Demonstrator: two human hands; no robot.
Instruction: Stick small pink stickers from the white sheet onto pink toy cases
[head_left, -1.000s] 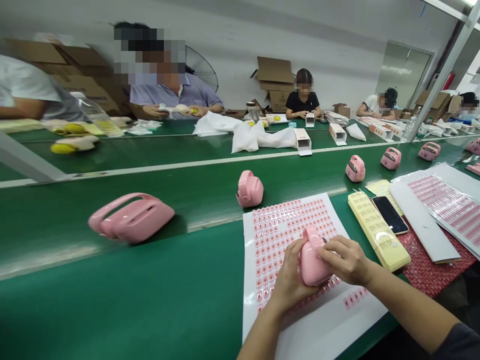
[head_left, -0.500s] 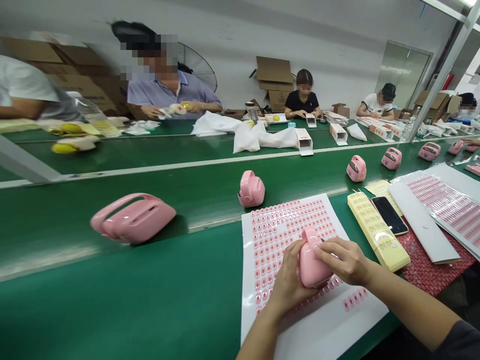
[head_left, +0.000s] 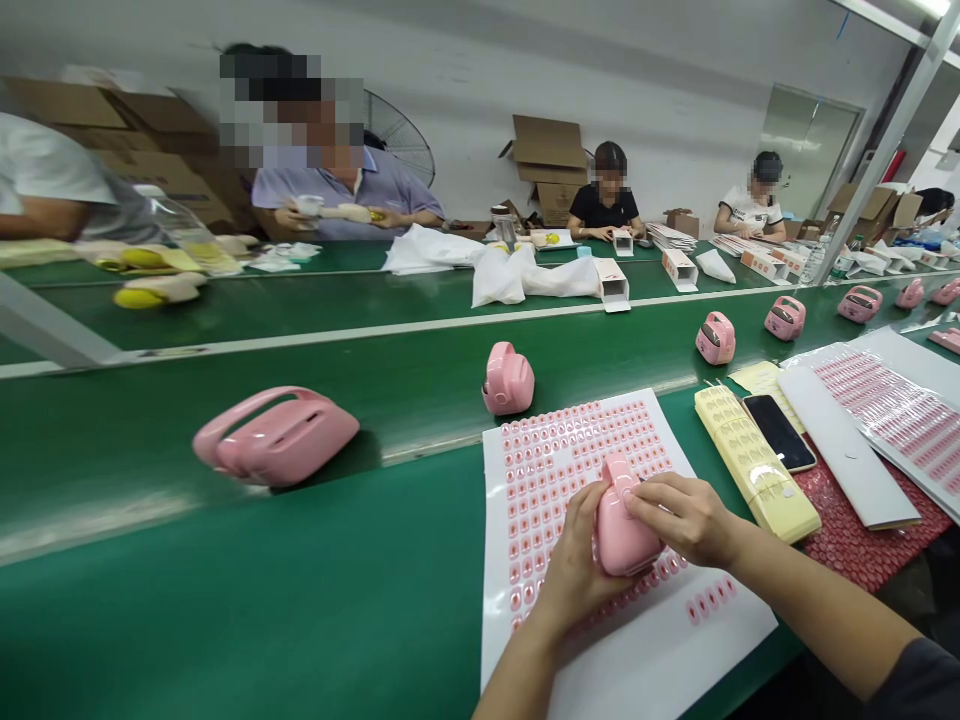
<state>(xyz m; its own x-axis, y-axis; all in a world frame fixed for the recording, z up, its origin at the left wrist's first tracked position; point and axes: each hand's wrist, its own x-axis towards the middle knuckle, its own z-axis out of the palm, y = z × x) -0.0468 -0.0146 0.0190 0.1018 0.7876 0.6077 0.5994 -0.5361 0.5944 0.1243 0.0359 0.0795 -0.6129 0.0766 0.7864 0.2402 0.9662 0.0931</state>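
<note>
My left hand point(head_left: 574, 560) wraps round the left side of a small pink plastic case point(head_left: 622, 525), holding it over a white sticker sheet point(head_left: 570, 470) covered in rows of small pink stickers. My right hand point(head_left: 686, 520) rests on the case's top right, its fingertips pinched against the upper face. Whether a sticker sits under those fingertips is hidden. The sheet lies on the green bench right in front of me.
Pink cases ride the green conveyor point(head_left: 225, 400): a large one point(head_left: 277, 437) at left, one point(head_left: 508, 379) beyond the sheet, more point(head_left: 715, 338) to the right. A cream tray point(head_left: 754, 462), a phone point(head_left: 778, 430) and further sticker sheets point(head_left: 892, 410) lie at right. Other people work across the line.
The pink cases on the conveyor have drifted slightly right. My hands stay on the held case, my right fingers shifting a little along its top.
</note>
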